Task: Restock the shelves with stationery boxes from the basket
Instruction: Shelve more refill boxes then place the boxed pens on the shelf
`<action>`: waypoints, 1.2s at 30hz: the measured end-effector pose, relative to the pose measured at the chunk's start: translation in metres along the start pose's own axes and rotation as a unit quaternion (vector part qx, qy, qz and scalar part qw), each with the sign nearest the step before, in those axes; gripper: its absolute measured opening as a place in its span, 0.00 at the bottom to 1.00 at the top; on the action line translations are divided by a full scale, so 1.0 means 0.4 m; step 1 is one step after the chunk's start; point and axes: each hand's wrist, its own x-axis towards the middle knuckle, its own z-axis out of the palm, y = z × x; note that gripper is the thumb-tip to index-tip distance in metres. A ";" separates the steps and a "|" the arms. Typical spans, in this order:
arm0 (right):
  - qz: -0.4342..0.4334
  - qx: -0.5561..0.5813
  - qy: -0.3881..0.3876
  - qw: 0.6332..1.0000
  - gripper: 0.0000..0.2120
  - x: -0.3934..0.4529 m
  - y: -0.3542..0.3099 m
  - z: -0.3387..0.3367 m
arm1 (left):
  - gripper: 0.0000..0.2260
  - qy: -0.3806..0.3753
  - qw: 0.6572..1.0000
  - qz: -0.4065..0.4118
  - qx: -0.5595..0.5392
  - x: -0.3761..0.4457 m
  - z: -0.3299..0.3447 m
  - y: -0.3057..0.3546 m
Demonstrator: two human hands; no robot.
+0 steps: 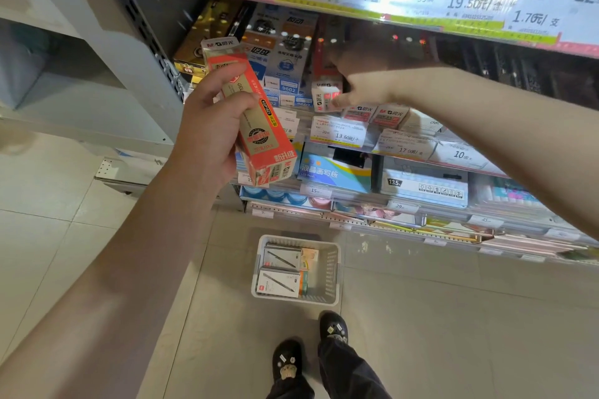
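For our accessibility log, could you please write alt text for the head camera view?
A person's left hand grips a red and gold pen box while the right hand reaches for a matching box on the stationery shelf. A white basket of boxes sits on the floor below.

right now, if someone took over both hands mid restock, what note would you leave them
Left hand grips a red and gold pen box, held in front of the shelf, not yet placed.
Right hand is reaching into the shelf, on a red and white box in the row.
Basket sits on the floor below with several boxes inside.
Done: one box is going in.
Left: shelve the held box, then empty the basket.
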 end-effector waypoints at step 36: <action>-0.171 0.056 0.299 0.937 0.29 -0.104 0.017 -0.017 | 0.11 -0.153 0.971 0.014 0.181 0.139 0.200 0.004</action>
